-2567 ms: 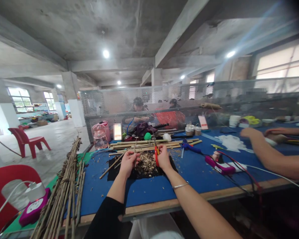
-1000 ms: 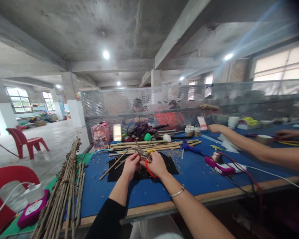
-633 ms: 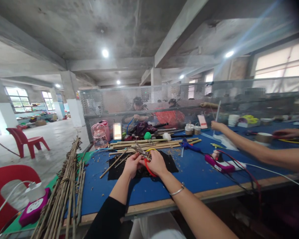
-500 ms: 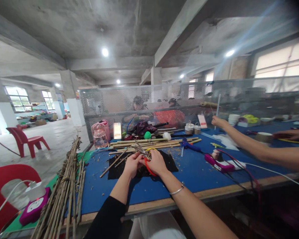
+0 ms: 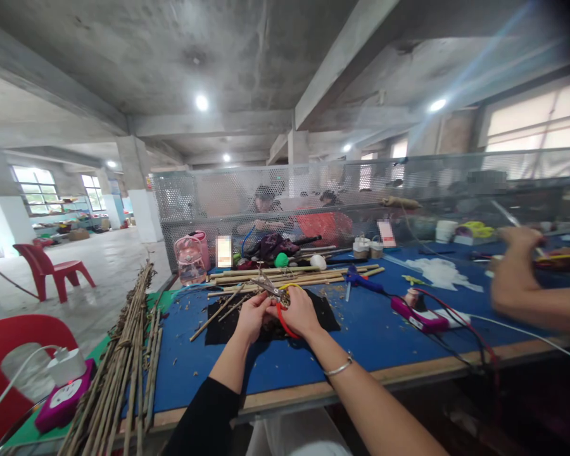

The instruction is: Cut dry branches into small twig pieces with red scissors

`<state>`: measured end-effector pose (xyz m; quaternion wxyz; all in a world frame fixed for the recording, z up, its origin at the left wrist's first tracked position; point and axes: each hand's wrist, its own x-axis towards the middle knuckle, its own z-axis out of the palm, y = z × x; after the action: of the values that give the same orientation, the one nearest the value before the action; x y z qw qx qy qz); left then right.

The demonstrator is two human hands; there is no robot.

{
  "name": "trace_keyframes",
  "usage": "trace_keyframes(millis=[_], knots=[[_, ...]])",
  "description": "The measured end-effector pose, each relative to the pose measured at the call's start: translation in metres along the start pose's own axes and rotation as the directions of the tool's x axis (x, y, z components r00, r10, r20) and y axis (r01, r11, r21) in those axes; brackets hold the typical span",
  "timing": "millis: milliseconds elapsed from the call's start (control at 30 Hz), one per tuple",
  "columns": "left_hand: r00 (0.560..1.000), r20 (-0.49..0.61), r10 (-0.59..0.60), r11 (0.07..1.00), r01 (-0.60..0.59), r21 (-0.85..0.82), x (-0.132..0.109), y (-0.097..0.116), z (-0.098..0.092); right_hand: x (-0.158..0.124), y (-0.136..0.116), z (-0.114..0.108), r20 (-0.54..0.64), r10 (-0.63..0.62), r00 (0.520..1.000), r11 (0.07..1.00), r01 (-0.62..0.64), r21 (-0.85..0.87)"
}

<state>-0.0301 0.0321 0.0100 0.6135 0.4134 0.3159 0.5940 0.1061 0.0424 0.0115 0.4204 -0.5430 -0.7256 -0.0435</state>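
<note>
My right hand (image 5: 301, 311) is closed around scissors (image 5: 268, 285) with red and yellow handles, their blades pointing up and to the left. Close beside it, my left hand (image 5: 251, 318) has its fingers pinched together near the blades. What sits between those fingertips is too small and covered to name. Beneath both hands lies a black cloth (image 5: 327, 315) sprinkled with brown scraps. Thin sticks (image 5: 218, 309) rest on its left side, and longer pale sticks (image 5: 237, 277) lie just beyond it.
Bundled brown stalks (image 5: 123, 354) run along the table's left edge. A blue glue gun (image 5: 365, 278) and a purple power strip (image 5: 420, 316) with cables lie to the right. A co-worker's arm (image 5: 532, 285) reaches in there. A perforated metal screen (image 5: 209, 196) stands behind.
The co-worker's arm has swung to the right, carrying a pale rod away from the white plastic. My hands and the scissors have hardly moved.
</note>
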Motion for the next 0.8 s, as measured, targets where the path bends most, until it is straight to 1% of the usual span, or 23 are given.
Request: trace_keyframes(millis=[167, 300, 400, 467, 567, 667, 800], knots=[[1.000, -0.003, 0.024, 0.998, -0.023, 0.062, 0.003, -0.005, -0.006, 0.000, 0.002, 0.001, 0.016, 0.009, 1.000, 1.000, -0.009, -0.016], [1.000, 0.005, 0.018, 0.994, -0.018, 0.110, 0.003, -0.006, -0.005, -0.001, 0.002, 0.000, 0.036, 0.008, 0.999, 0.999, -0.007, -0.040], [1.000, -0.001, 0.012, 0.995, -0.012, 0.103, 0.002, -0.007, -0.003, -0.002, 0.000, -0.002, 0.110, 0.049, 0.993, 0.998, -0.045, -0.044], [1.000, -0.018, 0.020, 0.994, -0.018, 0.110, 0.002, -0.006, -0.002, -0.003, -0.002, -0.003, 0.179, 0.099, 0.979, 0.994, -0.090, -0.053], [0.999, -0.039, 0.036, 0.989, -0.030, 0.145, 0.002, -0.004, -0.002, -0.003, -0.006, -0.004, 0.252, 0.162, 0.954, 0.985, -0.144, -0.092], [0.998, -0.031, 0.052, 0.984, -0.046, 0.174, 0.001, -0.002, -0.002, -0.003, -0.008, -0.006, 0.284, 0.205, 0.937, 0.976, -0.174, -0.130], [0.998, -0.045, 0.050, 0.981, -0.040, 0.188, 0.000, -0.002, -0.004, -0.003, -0.008, -0.008, 0.298, 0.205, 0.932, 0.976, -0.172, -0.134]])
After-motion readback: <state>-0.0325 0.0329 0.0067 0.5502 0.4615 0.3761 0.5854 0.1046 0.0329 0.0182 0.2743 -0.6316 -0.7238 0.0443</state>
